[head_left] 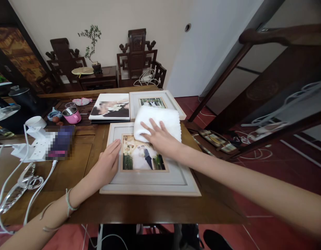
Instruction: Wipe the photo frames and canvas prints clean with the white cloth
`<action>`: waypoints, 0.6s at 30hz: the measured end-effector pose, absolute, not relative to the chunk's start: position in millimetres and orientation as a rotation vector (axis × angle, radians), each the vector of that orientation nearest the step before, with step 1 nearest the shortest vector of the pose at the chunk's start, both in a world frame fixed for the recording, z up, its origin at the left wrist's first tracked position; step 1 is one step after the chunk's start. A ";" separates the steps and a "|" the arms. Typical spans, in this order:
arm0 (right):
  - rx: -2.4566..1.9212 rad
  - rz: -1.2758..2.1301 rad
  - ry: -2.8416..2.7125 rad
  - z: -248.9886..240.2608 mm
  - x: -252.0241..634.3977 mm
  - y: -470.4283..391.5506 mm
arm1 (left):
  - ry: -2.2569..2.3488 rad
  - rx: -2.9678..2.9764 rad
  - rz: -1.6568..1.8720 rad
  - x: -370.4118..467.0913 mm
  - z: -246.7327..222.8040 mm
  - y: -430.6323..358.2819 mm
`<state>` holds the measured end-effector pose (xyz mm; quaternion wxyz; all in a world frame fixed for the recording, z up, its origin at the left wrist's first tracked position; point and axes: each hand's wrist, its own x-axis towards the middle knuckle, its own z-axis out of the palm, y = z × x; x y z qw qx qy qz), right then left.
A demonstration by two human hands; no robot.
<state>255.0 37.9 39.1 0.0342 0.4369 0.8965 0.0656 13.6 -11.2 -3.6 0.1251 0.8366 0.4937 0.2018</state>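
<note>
A light wooden picture frame [150, 190] lies flat on the table, with a wide pale mat and a photo [144, 156] of people outdoors. My left hand [109, 161] rests on the frame's left side, fingers stretched out and lying flat. My right hand [160, 136] lies with fingers spread on top of a folded white cloth [162, 116]. The cloth covers the frame's upper right part and overlaps a second framed picture [173, 104] behind it. Left of that one lies a photo album or panel [110, 106] with a white face, partly pixelated.
Left on the wooden table [98, 208] are a pink cup [72, 115], a white power strip [40, 147] with cables, a clear hair claw [26, 182] and a kettle [21, 95]. A dark wooden chair [287, 34] stands right; a potted plant [92, 41] stands behind.
</note>
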 end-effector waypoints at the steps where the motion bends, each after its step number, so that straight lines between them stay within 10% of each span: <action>1: 1.303 0.199 2.760 38.7 253.4 37.4 | 1.442 2.434 0.591 13.8 -3.7 -11.1; 12: 1.031 -0.670 2.599 89.5 246.8 -82.8 | 1.431 2.435 0.635 12.2 -7.5 -10.6; 18: 1.166 -0.433 2.799 61.9 241.8 -31.2 | 1.397 2.454 0.614 10.2 -6.3 -10.2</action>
